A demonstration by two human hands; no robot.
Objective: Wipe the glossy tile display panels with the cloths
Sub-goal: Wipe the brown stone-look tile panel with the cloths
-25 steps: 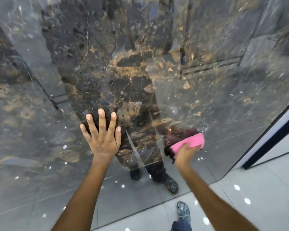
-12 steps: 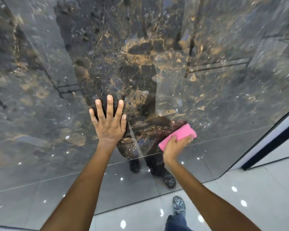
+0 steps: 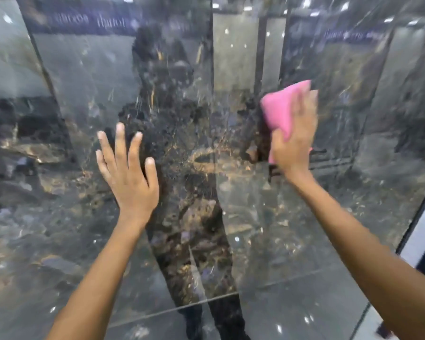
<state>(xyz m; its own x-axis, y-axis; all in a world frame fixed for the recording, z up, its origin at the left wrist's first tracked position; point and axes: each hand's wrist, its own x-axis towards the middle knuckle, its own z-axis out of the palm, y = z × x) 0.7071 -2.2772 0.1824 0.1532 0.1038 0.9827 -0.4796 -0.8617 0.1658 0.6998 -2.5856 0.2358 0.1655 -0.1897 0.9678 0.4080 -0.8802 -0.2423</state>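
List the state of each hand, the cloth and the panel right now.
left hand: bare, fingers straight and spread, against the panel.
right hand: pressing the cloth onto the panel, fingers fairly straight.
pink cloth: folded, held flat against the panel under the right hand.
tile panel: upright, glossy, mirroring the person and showroom.

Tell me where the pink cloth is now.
Upper right of the head view: the pink cloth lies flat under the right hand on the panel.

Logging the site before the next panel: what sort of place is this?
Probably a tile showroom: a tall glossy marble-look panel stands upright, mirroring other slabs and signage lettering, above a polished tiled floor.
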